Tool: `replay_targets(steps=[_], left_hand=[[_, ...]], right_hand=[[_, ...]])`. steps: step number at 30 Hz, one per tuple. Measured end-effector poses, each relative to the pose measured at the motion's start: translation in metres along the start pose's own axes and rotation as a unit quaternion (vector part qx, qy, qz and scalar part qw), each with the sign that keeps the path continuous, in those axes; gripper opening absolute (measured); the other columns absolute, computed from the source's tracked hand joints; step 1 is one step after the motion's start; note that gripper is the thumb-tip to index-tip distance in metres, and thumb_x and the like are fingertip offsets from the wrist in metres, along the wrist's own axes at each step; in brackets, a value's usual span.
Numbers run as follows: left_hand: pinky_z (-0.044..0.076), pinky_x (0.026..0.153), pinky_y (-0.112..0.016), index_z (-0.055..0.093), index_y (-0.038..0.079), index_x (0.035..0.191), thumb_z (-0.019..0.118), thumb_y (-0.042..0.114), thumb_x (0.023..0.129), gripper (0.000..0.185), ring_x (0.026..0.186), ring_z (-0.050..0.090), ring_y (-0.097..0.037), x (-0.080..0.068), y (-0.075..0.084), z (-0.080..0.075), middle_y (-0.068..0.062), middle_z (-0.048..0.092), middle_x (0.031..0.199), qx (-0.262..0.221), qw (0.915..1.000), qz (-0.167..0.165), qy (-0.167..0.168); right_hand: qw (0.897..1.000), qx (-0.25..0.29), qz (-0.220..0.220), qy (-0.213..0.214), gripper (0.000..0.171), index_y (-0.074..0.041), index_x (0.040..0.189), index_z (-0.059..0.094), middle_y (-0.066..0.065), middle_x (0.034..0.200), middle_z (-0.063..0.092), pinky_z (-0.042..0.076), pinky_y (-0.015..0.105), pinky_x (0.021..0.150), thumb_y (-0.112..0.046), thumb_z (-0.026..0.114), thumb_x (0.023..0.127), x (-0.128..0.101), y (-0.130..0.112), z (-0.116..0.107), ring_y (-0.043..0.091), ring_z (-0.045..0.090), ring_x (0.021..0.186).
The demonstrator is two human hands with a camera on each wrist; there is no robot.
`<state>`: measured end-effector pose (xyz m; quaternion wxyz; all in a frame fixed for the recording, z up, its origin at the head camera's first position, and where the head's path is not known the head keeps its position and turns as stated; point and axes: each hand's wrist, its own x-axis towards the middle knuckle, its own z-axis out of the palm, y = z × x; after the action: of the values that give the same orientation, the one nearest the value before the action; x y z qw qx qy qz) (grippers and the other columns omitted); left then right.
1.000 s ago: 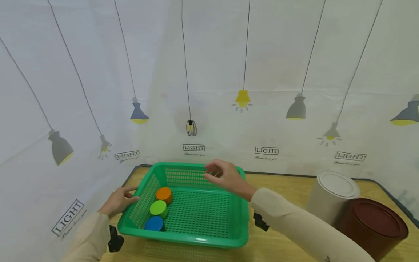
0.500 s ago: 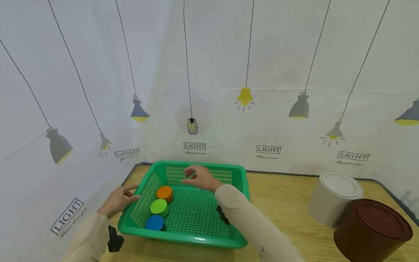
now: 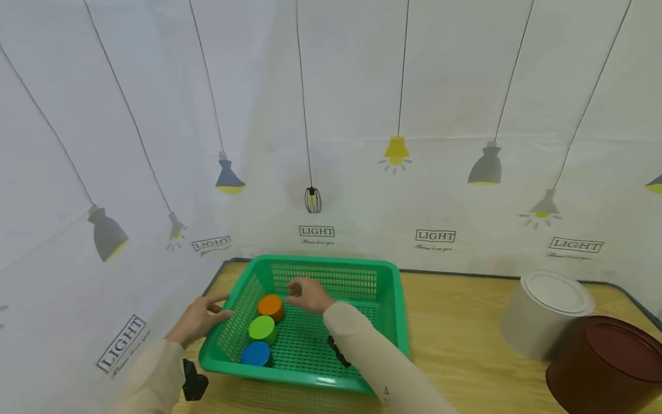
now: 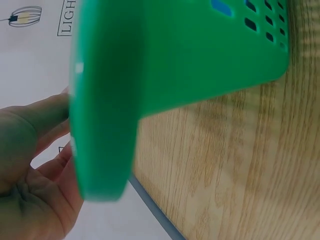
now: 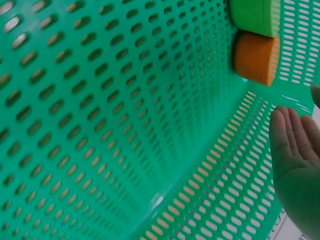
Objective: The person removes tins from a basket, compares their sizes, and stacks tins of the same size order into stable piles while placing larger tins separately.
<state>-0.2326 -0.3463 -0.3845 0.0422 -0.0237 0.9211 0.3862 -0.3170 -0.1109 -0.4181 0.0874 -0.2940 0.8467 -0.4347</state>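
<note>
Two bare hands, left hand [image 3: 199, 319] at lower left of the head view, right hand [image 3: 308, 295] near centre. Long beige sleeves [image 3: 369, 362] down to the wrists, plain fabric, snug cuffs. Black wrist-mounted device [image 3: 193, 380] under left forearm; another black mount [image 3: 337, 351] under right forearm. Small dark mark on right sleeve near bottom edge, illegible.

Three discs [image 3: 262, 329] lie in a row along the basket's [image 3: 385, 276] left wall; two lidded cans [image 3: 548, 313] stand on the bench [image 3: 455, 356], well right.
</note>
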Motion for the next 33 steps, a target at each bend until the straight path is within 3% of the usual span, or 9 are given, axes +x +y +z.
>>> replay_targets(steps=[8, 16, 22, 28, 31, 33], left_hand=[[0.047, 0.060, -0.034, 0.043, -0.003, 0.128, 0.060, 0.025, 0.085, 0.054, 0.077, 0.054, -0.024, 0.002, 0.001, -0.001, -0.024, 0.052, 0.101, 0.022, 0.9996, 0.015, -0.001], [0.048, 0.063, -0.036, 0.043, -0.004, 0.128, 0.061, 0.022, 0.084, 0.054, 0.080, 0.053, -0.025, 0.002, 0.003, -0.003, -0.023, 0.052, 0.101, 0.022, 0.9997, -0.011, 0.000], [0.047, 0.064, -0.037, 0.042, -0.004, 0.129, 0.059, 0.018, 0.086, 0.052, 0.081, 0.053, -0.025, 0.002, 0.003, -0.004, -0.023, 0.052, 0.102, 0.033, 0.9993, -0.014, 0.006], [0.048, 0.065, -0.036, 0.041, -0.004, 0.130, 0.059, 0.018, 0.086, 0.052, 0.080, 0.054, -0.024, 0.003, 0.001, -0.003, -0.022, 0.053, 0.102, 0.030, 0.9994, -0.017, 0.004], [0.047, 0.064, -0.036, 0.041, -0.003, 0.130, 0.059, 0.018, 0.086, 0.052, 0.079, 0.054, -0.023, 0.002, 0.002, -0.002, -0.021, 0.053, 0.102, 0.032, 0.9993, -0.021, 0.004], [0.047, 0.064, -0.036, 0.041, -0.003, 0.129, 0.059, 0.018, 0.085, 0.052, 0.079, 0.054, -0.024, 0.002, 0.003, -0.003, -0.022, 0.053, 0.101, 0.031, 0.9993, -0.019, 0.003]], right_hand=[[0.998, -0.011, 0.058, -0.035, 0.044, 0.003, 0.123, 0.047, 0.016, 0.119, 0.051, 0.042, 0.037, 0.086, -0.016, 0.059, 0.086, 0.009, -0.001, 0.021, 0.028, 0.049, 0.108], [0.994, -0.015, 0.080, -0.073, 0.050, -0.001, 0.134, 0.035, 0.013, 0.135, 0.037, 0.033, 0.040, 0.095, -0.020, 0.052, 0.091, 0.016, -0.004, 0.032, 0.027, 0.035, 0.122], [0.995, 0.010, 0.071, -0.075, 0.052, 0.001, 0.134, 0.034, 0.016, 0.128, 0.042, 0.038, 0.037, 0.090, -0.020, 0.053, 0.090, 0.021, -0.002, 0.034, 0.028, 0.042, 0.115], [0.994, 0.002, 0.094, -0.051, 0.044, 0.003, 0.125, 0.046, 0.016, 0.118, 0.050, 0.044, 0.037, 0.080, -0.018, 0.057, 0.087, 0.025, 0.002, 0.039, 0.027, 0.050, 0.103], [0.994, -0.005, 0.102, -0.042, 0.043, 0.000, 0.121, 0.050, 0.013, 0.118, 0.051, 0.044, 0.037, 0.081, -0.023, 0.060, 0.086, 0.035, 0.017, 0.047, 0.026, 0.049, 0.104], [0.996, -0.010, 0.085, -0.033, 0.044, -0.003, 0.117, 0.052, 0.010, 0.115, 0.051, 0.044, 0.034, 0.079, -0.031, 0.060, 0.085, 0.046, 0.039, 0.055, 0.022, 0.050, 0.102]])
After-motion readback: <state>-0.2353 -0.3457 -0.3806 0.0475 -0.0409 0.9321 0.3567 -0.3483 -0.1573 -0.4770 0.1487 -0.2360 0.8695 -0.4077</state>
